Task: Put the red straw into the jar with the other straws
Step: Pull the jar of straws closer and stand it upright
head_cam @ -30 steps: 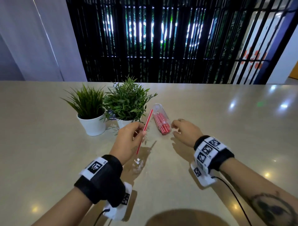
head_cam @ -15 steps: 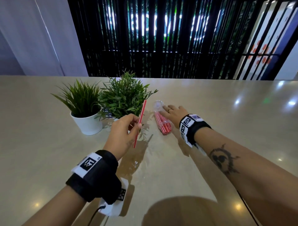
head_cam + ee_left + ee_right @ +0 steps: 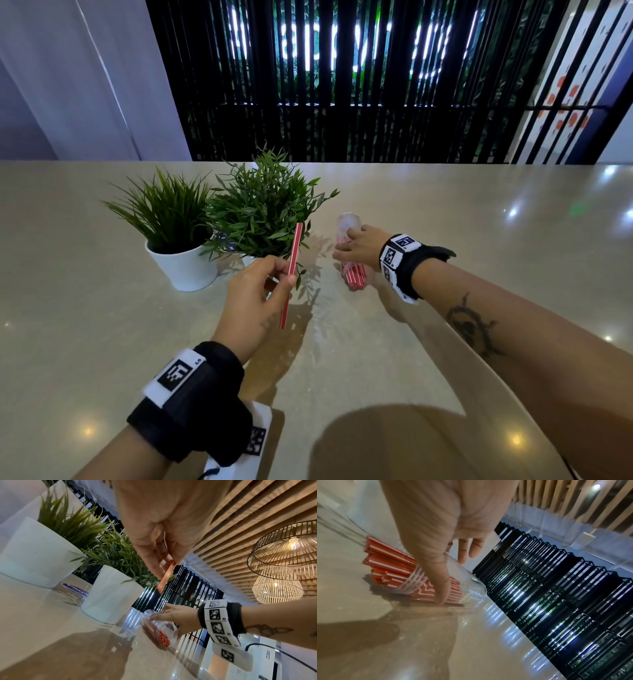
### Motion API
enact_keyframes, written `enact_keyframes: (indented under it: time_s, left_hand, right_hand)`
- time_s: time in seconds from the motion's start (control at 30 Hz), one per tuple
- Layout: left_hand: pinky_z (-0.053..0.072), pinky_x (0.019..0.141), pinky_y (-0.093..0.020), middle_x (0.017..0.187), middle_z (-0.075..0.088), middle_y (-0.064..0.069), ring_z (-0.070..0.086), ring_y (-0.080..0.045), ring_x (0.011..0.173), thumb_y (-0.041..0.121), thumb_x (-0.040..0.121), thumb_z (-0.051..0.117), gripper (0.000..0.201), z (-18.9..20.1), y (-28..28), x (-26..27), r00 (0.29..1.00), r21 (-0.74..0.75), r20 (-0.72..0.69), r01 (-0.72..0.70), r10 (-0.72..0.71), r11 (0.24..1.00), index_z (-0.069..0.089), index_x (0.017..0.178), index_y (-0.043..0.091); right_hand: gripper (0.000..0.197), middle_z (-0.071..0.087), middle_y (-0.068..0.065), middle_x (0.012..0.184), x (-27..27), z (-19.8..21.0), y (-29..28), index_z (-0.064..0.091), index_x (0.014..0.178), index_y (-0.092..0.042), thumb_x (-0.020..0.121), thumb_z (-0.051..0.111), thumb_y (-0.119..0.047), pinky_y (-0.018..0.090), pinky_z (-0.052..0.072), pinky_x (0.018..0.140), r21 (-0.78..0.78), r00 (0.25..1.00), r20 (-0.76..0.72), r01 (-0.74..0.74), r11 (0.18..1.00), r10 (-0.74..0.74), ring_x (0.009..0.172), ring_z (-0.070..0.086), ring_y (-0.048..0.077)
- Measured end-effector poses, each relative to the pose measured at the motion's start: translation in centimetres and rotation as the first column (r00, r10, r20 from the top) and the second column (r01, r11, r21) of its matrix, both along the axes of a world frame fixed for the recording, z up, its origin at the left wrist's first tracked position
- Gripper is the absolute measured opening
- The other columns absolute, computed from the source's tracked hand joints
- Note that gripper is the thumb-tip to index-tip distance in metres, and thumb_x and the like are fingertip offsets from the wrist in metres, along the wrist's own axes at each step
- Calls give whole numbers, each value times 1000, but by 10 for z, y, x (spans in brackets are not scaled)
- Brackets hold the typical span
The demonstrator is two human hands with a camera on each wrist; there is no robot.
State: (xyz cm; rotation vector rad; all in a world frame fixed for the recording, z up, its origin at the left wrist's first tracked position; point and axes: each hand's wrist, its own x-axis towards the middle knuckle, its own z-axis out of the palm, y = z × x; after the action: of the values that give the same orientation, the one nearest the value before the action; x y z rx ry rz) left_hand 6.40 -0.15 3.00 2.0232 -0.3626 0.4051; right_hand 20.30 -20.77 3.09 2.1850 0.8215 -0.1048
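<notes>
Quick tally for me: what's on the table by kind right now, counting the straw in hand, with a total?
Potted plants: 2
Clear jars lying on their side: 1
Loose red straws, pinched in the left hand: 1
Bundles of red straws in the jar: 1 (too packed to count singly)
Total: 5

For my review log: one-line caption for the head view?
Left hand pinches a red straw while the right hand holds the straw-filled jar lying on the table.

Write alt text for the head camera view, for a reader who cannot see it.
The left hand pinches a red straw above a beige table, while the right hand grips a clear jar of red straws lying on its side. Two potted plants stand behind the left hand.
</notes>
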Motion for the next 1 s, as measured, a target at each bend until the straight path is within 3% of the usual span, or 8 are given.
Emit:
enact_keyframes:
  time_s: [0.17, 0.4, 0.5, 0.63, 0.77, 0.83, 0.9, 1.0]
  left_hand:
    - [54, 73, -52, 77, 57, 12, 58, -20, 77, 17, 85, 55, 21, 0, 0, -3, 1000, -5, 15, 0, 1, 1000, 53, 74, 35]
    - [54, 71, -52, 77, 56, 10, 57, -19, 76, 18, 86, 55, 22, 3, -2, -6, 999, -6, 42, 8, -7, 1000, 51, 73, 35]
    - [54, 70, -53, 78, 57, 6, 58, -23, 77, 18, 85, 55, 17, 4, -2, -8, 999, -26, 37, 10, -9, 1000, 54, 75, 31]
    - [53, 74, -55, 74, 57, 6, 59, -22, 76, 16, 86, 55, 17, 13, -1, -8, 1000, -100, -2, 23, -23, 995, 55, 74, 28]
    - [53, 76, -54, 74, 56, 5, 58, -23, 77, 15, 86, 54, 19, 26, -2, -8, 999, -147, 12, 38, -37, 988, 54, 74, 29]
    - [54, 75, -52, 74, 56, 6, 59, -24, 77, 15, 86, 54, 21, 32, -2, -9, 998, -137, 50, 41, -34, 990, 53, 74, 32]
    - [55, 73, -49, 73, 55, 7, 58, -20, 75, 15, 86, 54, 21, 35, -2, -11, 997, -131, 76, 40, -31, 991, 53, 73, 31]
    - [56, 71, -48, 73, 55, 3, 57, -24, 75, 14, 86, 53, 17, 38, -3, -14, 997, -175, 63, 56, -46, 983, 55, 75, 26]
  right_hand:
    - [76, 21, 6, 154, -3, -1, -4, 25, 138, -18, 75, 68, -18, 46, 35, 105, 153, 996, -88, 37, 988, -23, 142, 12, 29]
    - [78, 39, 9, 143, -22, -2, -5, 32, 135, -19, 68, 71, -23, 46, 45, 95, 522, 986, -163, 126, 843, -46, 129, 35, 29]
    - [80, 47, 11, 133, -29, 7, -6, 36, 133, -16, 65, 74, -33, 43, 42, 96, 715, 983, -179, 149, 683, -28, 119, 42, 29]
    - [84, 55, 13, 119, -37, 24, -6, 42, 127, -12, 54, 67, -47, 30, 37, 86, 892, 974, -226, 201, 406, 15, 106, 51, 27]
    - [70, 57, 12, 114, -49, 39, -5, 45, 120, -9, 61, 74, -35, 36, 43, 91, 933, 954, -294, 273, 235, 58, 101, 52, 24]
    - [69, 58, 8, 110, -56, 51, -6, 46, 117, -10, 59, 69, -40, 33, 45, 88, 933, 935, -345, 332, 136, 85, 100, 54, 24]
    - [70, 57, 4, 111, -63, 63, -6, 43, 119, -18, 58, 64, -44, 30, 43, 88, 918, 911, -395, 397, 12, 120, 100, 54, 21]
    - [63, 59, 0, 110, -77, 73, -5, 46, 115, -33, 56, 57, -53, 40, 45, 95, 874, 884, -422, 455, -172, 200, 102, 56, 19]
